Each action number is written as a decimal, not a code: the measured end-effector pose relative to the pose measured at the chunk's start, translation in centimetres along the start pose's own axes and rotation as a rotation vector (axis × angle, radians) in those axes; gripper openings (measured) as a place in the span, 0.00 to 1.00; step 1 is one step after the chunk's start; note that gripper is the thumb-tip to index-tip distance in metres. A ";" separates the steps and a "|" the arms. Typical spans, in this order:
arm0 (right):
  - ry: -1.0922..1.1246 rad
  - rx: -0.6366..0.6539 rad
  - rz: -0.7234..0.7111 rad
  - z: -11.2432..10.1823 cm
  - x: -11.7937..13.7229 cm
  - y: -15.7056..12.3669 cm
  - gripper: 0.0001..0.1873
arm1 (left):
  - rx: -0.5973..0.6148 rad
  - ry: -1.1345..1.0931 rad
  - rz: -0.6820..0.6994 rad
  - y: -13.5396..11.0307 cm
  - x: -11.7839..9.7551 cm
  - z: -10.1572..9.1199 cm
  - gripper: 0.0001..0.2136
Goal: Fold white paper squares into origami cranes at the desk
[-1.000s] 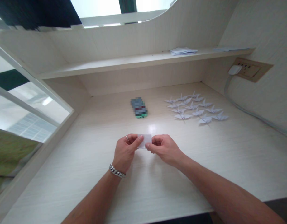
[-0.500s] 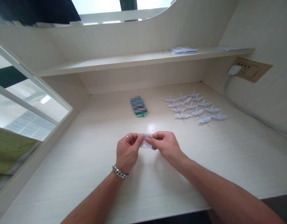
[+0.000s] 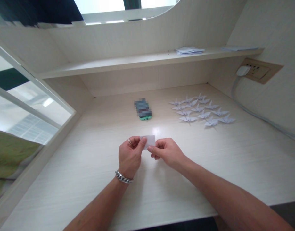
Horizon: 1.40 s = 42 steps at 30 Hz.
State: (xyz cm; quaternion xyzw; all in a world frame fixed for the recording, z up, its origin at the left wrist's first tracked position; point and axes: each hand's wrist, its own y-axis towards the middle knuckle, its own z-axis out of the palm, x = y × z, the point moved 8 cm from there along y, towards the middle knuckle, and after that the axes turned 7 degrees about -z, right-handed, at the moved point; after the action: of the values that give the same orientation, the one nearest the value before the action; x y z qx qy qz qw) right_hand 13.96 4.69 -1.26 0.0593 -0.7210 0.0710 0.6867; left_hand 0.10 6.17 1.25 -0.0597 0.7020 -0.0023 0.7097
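A small folded piece of white paper (image 3: 150, 140) is held up over the desk, between my two hands. My left hand (image 3: 131, 156) pinches its left side, thumb on top and fingers behind. At the lower right corner, my right hand (image 3: 168, 152) has its thumb and fingers closed on the paper's edge. A ring and a chain bracelet (image 3: 123, 177) are on the left hand and wrist. Several white paper cranes (image 3: 197, 109) stand grouped on the desk, beyond and to the right of my hands.
A phone-like object (image 3: 143, 109), blurred out, with a green edge lies beyond my hands. Folded papers (image 3: 189, 50) rest on the shelf (image 3: 118, 66) above the desk (image 3: 89, 144). At right, a white plug (image 3: 242, 70) sits in the wall socket, its cable (image 3: 255, 115) running down along the wall.
My right hand has slid down from the paper's right side to its lower corner, uncovering more of the paper. The left hand keeps its pinch and has barely moved.
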 end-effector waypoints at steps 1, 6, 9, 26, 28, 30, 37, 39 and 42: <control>0.004 -0.005 0.008 -0.1 -0.1 0.0 0.17 | 0.005 -0.013 -0.004 0.0 0.1 0.0 0.12; -0.017 -0.010 -0.009 -0.6 0.0 0.1 0.17 | 0.013 -0.059 -0.001 0.2 0.4 -0.1 0.12; -0.037 -0.007 -0.061 -0.6 0.5 0.2 0.16 | 0.009 -0.049 0.010 0.2 0.3 -0.1 0.11; 0.014 -0.200 -0.155 -2.4 1.5 0.0 0.16 | 0.027 -0.012 0.020 -0.7 -0.2 0.8 0.09; 0.078 -0.196 -0.162 -2.3 1.4 0.1 0.15 | 0.032 -0.003 0.025 -0.8 -0.3 0.8 0.08; 0.132 -0.228 -0.164 -2.5 1.5 0.0 0.15 | 0.039 0.006 0.026 -0.8 -0.3 0.9 0.08; 0.146 -0.247 -0.143 -3.0 1.5 0.1 0.15 | 0.015 0.027 -0.006 -0.7 -0.3 0.4 0.07; 0.088 -0.289 -0.175 -3.7 1.7 0.0 0.15 | -0.003 0.027 -0.010 -0.6 -0.4 0.2 0.07; 0.037 -0.285 -0.214 -4.1 1.9 -0.1 0.15 | -0.002 0.032 -0.010 -0.5 -0.5 0.1 0.08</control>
State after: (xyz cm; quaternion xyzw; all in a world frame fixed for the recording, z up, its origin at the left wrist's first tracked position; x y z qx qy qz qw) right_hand 17.91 5.40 0.86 0.0364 -0.7006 -0.1042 0.7049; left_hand 0.22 5.69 1.79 -0.0638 0.7128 -0.0060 0.6984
